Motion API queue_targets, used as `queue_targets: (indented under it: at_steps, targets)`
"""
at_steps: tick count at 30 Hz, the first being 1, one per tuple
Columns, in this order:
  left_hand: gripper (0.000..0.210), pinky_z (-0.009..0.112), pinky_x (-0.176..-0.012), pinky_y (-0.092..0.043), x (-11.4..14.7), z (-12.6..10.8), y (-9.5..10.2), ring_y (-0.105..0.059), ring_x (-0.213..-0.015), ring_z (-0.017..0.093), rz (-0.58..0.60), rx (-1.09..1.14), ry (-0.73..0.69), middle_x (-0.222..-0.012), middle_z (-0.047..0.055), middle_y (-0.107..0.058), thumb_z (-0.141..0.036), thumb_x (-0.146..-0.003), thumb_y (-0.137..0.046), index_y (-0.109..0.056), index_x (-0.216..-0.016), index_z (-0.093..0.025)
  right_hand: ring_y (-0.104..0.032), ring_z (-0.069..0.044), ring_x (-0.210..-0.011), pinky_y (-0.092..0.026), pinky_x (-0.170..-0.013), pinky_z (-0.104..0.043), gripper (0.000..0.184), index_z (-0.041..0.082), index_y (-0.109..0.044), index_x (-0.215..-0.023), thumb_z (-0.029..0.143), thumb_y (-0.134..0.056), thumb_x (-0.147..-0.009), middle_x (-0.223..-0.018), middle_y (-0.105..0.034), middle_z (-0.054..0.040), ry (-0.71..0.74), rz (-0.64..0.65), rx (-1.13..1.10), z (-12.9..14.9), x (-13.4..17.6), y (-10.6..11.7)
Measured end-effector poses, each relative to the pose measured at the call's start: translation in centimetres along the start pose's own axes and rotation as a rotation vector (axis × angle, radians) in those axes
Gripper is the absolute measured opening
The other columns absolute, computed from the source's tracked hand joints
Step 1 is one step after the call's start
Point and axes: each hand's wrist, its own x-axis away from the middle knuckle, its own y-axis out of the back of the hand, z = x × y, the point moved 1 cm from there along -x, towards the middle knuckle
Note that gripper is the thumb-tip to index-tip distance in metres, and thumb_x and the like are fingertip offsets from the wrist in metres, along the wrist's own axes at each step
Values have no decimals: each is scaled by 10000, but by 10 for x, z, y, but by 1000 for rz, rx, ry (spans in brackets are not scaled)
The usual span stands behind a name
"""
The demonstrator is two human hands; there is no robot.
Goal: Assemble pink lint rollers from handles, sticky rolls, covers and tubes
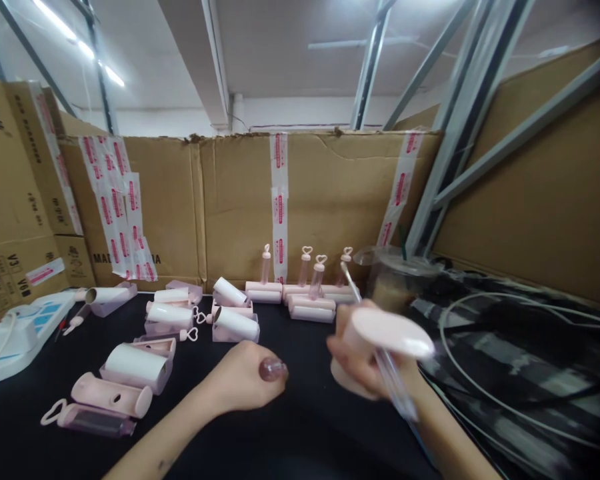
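My left hand is closed in a fist over the dark table, wrapped round a clear purplish tube; only its rounded end shows at the thumb side. Further right, my right hand grips a pale pink plastic piece, smeared by motion. A thin stick with a pale tip pokes up from the same hand, and a clear strip or tube hangs below the pink piece. How these are held together is hard to make out.
White rolls in pink holders lie on the left. Clear tubes with heart-shaped loops stand on pink-and-white pieces at the back. A lidded cup and cables are at right; a power strip is far left. Cardboard walls the back.
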Motion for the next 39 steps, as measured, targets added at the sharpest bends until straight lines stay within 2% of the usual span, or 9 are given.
queue_targets:
  at_steps: [3, 9, 13, 16, 19, 22, 29, 34, 39]
  targets:
    - [292, 248, -519, -366, 10, -9, -1, -491, -538, 144, -114, -155, -26, -566, -13, -513, -455, -727, -524, -504, -634, -178, -506, -175, -555, -389, -569, -282, 320, 199, -505, -689, 508, -488, -772, -583, -529, -23, -36, -112, 192, -7, -11, 0]
    - [223, 308, -714, -471, 43, 9, -49, -574, -803, 203, -99, -484, -236, -901, 71, -595, -109, -769, -446, -501, -978, -163, -626, -237, -626, -395, -533, -257, 427, 173, -601, -765, 573, -654, -627, -690, -661, -62, -16, 415, 410, -18, -9, -59]
    - [179, 244, -675, -497, 55, 40, -79, -591, -782, 161, -217, -570, -395, -882, 44, -603, -117, -829, -442, -541, -952, -203, -639, -246, -824, -449, -652, -260, 678, 175, -528, -1124, 520, -723, -574, -911, -669, -80, 41, 467, 169, -18, -1, -88]
    - [215, 314, -786, -501, 58, 50, -89, -582, -905, 200, -424, -587, -453, -957, 64, -607, -172, -833, -473, -560, -1021, -231, -612, -203, -901, -445, -756, -254, 504, 206, -514, -1138, 393, -668, -696, -1003, -641, -62, 61, 434, 5, -19, 1, -81]
    - [407, 546, -894, -403, 56, 49, -92, -429, -1161, 351, -542, -625, -223, -1268, 85, -482, -159, -779, -547, -522, -1135, -356, -576, -237, -957, -427, -819, -312, 405, 217, -558, -1058, 291, -684, -680, -1032, -623, -61, 36, 439, 100, -25, 2, -63]
    - [586, 696, -885, -277, 49, 47, -92, -274, -1246, 457, -439, -599, 2, -1414, 67, -325, -99, -736, -555, -451, -1195, -448, -574, -240, -951, -436, -818, -326, 349, 211, -579, -1002, 188, -669, -666, -1043, -612, -64, -24, 513, 151, -31, 4, -60]
    - [461, 714, -907, -208, 28, 70, -79, -205, -1286, 438, -202, -478, 155, -1434, 103, -297, -147, -796, -418, -455, -1229, -301, -602, -154, -873, -436, -775, -223, 226, 219, -585, -949, 124, -530, -752, -935, -646, -2, 89, 446, 71, -25, 2, -81]
    - [428, 693, -941, -175, 19, 80, -64, -139, -1316, 402, -89, -416, 164, -1459, 71, -242, -198, -844, -353, -433, -1252, -302, -602, -255, -934, -438, -765, -327, 338, 167, -495, -1117, 374, -446, -854, -1017, -632, -131, -337, 76, 457, -62, -31, -38]
    - [535, 691, -948, -150, 13, 87, -60, -123, -1326, 373, -94, -397, 164, -1459, 45, -246, -177, -839, -344, -296, -1344, -346, -558, -407, -977, -408, -727, -456, 436, 97, -519, -1059, 441, -533, -791, -1034, -605, -258, -533, 47, 589, -118, -60, -17]
